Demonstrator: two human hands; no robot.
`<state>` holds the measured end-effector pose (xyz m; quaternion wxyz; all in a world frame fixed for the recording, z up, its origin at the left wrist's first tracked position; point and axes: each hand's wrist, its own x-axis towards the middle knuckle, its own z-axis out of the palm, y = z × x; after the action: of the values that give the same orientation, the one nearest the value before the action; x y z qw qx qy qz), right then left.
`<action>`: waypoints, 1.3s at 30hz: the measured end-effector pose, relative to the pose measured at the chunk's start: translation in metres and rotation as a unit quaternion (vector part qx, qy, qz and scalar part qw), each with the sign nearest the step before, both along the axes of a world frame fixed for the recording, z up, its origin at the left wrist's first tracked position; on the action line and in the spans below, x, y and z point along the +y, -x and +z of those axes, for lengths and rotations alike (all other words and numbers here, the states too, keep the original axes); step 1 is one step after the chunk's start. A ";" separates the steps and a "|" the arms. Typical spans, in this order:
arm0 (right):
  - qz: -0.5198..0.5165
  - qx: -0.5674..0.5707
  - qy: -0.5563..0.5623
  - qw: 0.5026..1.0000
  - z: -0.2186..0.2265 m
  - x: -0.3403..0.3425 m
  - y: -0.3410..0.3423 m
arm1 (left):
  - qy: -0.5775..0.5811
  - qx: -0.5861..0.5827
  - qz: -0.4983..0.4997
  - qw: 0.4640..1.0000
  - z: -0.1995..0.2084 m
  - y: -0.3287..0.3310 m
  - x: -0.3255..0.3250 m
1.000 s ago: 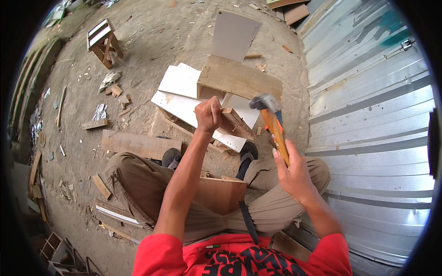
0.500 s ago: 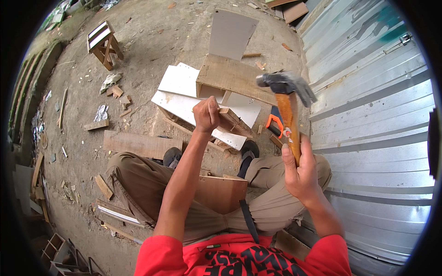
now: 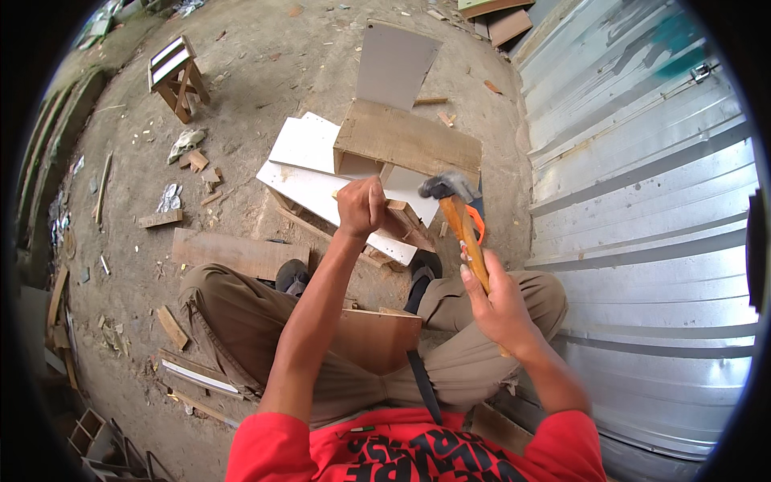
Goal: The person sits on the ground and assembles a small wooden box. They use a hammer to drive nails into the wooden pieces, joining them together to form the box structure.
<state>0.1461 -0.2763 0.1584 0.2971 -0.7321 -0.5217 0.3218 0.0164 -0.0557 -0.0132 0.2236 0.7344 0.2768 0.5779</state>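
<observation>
My right hand [image 3: 499, 301] is wrapped around the wooden handle of a claw hammer [image 3: 459, 221]. The hammer's dark head, slightly blurred, hangs in the air to the right of my left hand [image 3: 360, 207]. That left hand is closed in a fist at the end of a short wooden board [image 3: 409, 223] and grips it; its fingertips are hidden. The board is tilted over a white panel [image 3: 305, 183] in front of my feet. Just beyond stands a box-like wooden piece [image 3: 409, 135] with a brown top, and a pale upright panel [image 3: 395, 64] rises behind it.
An orange-handled saw [image 3: 477, 222] lies partly behind the hammer. A brown board [image 3: 233, 253] is by my left foot, another [image 3: 373, 337] between my legs. Corrugated metal sheeting [image 3: 642, 233] bounds the right. A small stool [image 3: 178, 76] stands far left, near scattered offcuts [image 3: 195, 160].
My right hand has brought the hammer down and leftward, its head now closer to my left hand and the board. The left hand keeps its grip. The view has shifted slightly.
</observation>
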 end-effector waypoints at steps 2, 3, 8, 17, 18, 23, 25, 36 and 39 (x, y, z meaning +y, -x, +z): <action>0.004 0.000 0.025 1.000 -0.008 -0.003 -0.004 | 0.000 -0.001 0.001 1.000 -0.001 0.001 -0.002; 0.006 0.003 0.042 0.999 -0.009 -0.005 -0.004 | -0.006 0.003 0.002 1.000 -0.003 0.002 -0.001; -0.044 0.025 -0.080 0.996 0.016 -0.003 -0.008 | 0.016 0.000 -0.007 1.000 -0.008 0.007 0.000; 0.006 -0.032 0.040 0.999 0.007 -0.015 -0.013 | -0.035 0.014 -0.006 0.999 -0.006 0.000 0.003; -0.003 -0.024 0.012 1.000 0.005 -0.014 -0.013 | -0.020 0.014 -0.006 1.000 -0.007 0.001 0.003; -0.006 0.010 0.043 0.999 -0.007 -0.011 -0.014 | -0.015 0.006 -0.007 1.000 -0.006 0.006 0.003; 0.018 0.002 0.039 0.999 -0.018 -0.014 -0.022 | -0.023 0.005 0.004 1.000 -0.004 0.007 0.000; -0.003 -0.031 0.014 0.999 -0.019 -0.022 -0.014 | 0.009 -0.007 -0.015 1.000 -0.001 0.007 -0.005; -0.007 -0.026 0.045 0.999 -0.012 -0.027 -0.015 | 0.001 -0.005 -0.021 1.000 -0.001 0.005 -0.005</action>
<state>0.1614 -0.3030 0.1461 0.2530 -0.7565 -0.5090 0.3236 0.0115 -0.0608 -0.0146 0.2385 0.7367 0.2606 0.5765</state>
